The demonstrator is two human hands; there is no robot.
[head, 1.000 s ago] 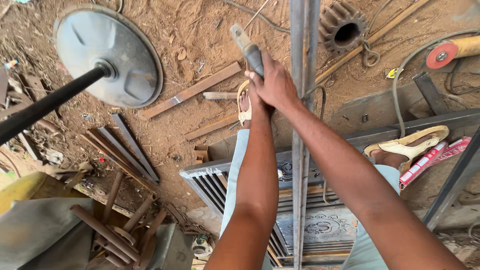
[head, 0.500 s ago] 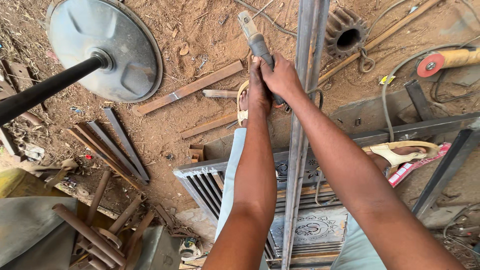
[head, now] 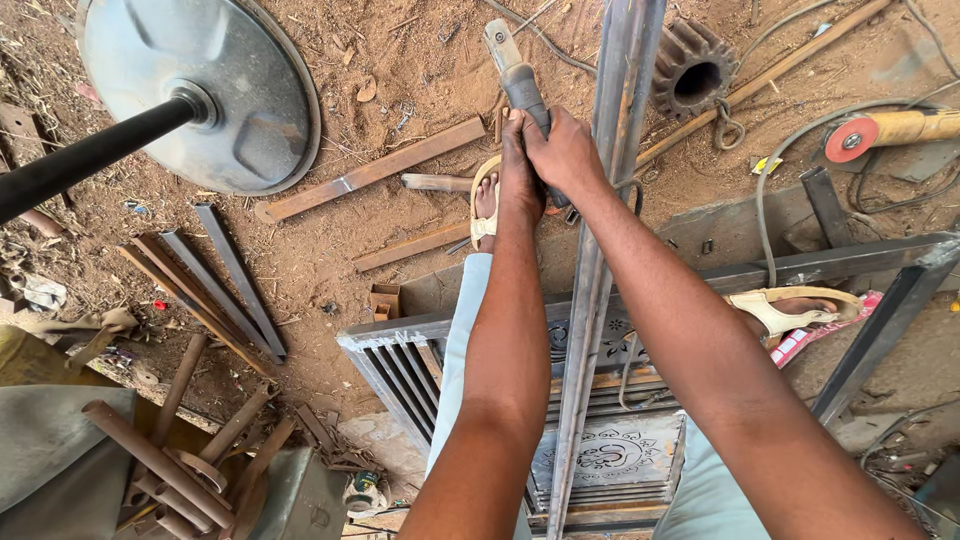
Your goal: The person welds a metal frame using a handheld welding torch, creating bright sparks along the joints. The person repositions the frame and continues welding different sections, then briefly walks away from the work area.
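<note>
Round metal stand base, far left on dirt floor. Left hand and right hand, both clenched around the hammer handle; hammer now raised slightly higher than before, beside the long steel bars. Angle grinder, far right.

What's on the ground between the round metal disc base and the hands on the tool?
Head view: one flat rusty metal bar lies diagonally on the dirt between the disc base and the two hands gripping the tool.
</note>
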